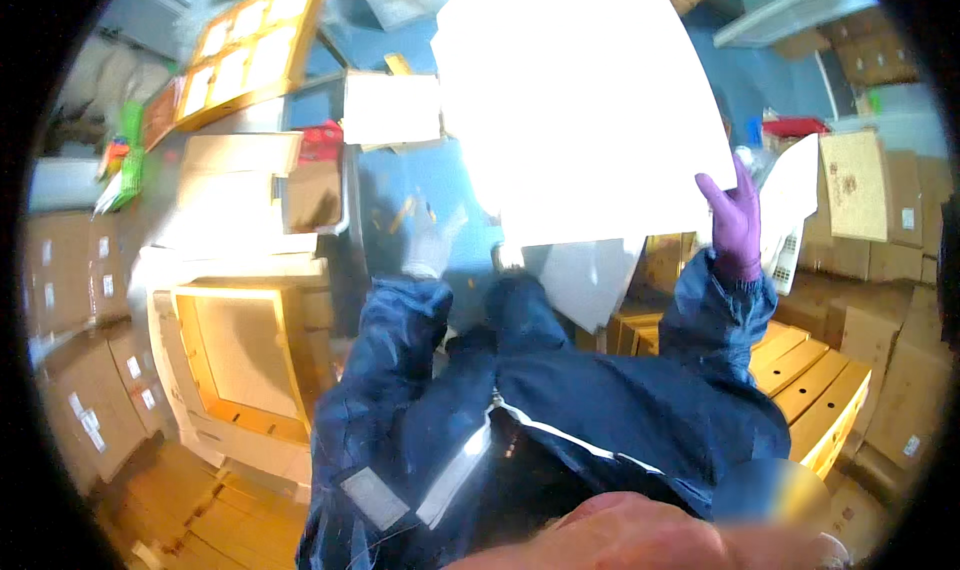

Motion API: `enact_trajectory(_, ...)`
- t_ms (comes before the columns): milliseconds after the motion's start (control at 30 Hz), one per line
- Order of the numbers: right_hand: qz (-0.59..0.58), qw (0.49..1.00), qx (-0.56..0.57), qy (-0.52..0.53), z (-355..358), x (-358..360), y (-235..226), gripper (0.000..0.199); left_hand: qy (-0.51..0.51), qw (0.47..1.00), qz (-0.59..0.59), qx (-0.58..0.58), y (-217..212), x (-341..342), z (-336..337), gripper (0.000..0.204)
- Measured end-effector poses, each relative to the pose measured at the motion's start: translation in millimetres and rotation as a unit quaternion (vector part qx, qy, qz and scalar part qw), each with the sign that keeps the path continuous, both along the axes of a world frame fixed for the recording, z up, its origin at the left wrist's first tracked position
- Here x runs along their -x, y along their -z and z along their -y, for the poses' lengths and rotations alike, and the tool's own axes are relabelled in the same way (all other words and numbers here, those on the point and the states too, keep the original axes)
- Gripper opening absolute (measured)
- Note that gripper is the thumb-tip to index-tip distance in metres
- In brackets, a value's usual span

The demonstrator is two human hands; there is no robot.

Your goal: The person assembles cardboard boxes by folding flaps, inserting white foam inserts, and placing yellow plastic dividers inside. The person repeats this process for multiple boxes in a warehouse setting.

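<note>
My right hand (737,228), in a purple glove, is raised beside the right edge of a large, glaring white surface (590,100). Its thumb and fingers are apart, and I see nothing gripped. Whether it touches that edge I cannot tell. A pale grey glove covers my left hand (430,245), which is over the blue floor, left of the white surface. Its fingers look spread, though motion blurs them, and nothing shows in them. Glare hides whether the white surface is a sheet, a board or a tabletop.
To the left, a shallow wooden box frame (245,355) lies on stacked pale boards. Beyond it stand an open carton (315,195) and a wooden frame with several white panels (250,45). Wooden drawer-like pieces (805,380) are stacked at my right. Cardboard boxes (70,270) line both sides.
</note>
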State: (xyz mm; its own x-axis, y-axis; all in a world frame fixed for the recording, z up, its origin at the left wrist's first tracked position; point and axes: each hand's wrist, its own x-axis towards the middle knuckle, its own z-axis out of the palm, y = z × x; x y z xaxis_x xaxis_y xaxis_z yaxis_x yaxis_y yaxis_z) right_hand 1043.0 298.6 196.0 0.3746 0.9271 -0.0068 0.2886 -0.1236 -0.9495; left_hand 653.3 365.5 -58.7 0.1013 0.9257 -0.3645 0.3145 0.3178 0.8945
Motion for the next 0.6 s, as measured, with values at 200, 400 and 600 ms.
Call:
enact_trajectory(200, -0.122, 0.988, 0.016, -0.098, 81.2, 78.7, -13.6, 0.054, -0.148, 0.952, 0.23, -0.141, -161.8, 100.3, -78.1, 0.078)
enact_trajectory(400, -0.008, 0.975, -0.024, -0.221, 62.3, 124.6, 0.9, 0.088, -0.222, 0.916, 0.124, -0.31, -240.0, 206.7, 32.8, 0.061)
enact_trajectory(600, -0.023, 0.964, -0.19, -0.182, 9.9, 227.3, 18.1, 0.074, -0.253, 0.897, 0.126, -0.34, -228.1, 236.1, 162.8, 0.057)
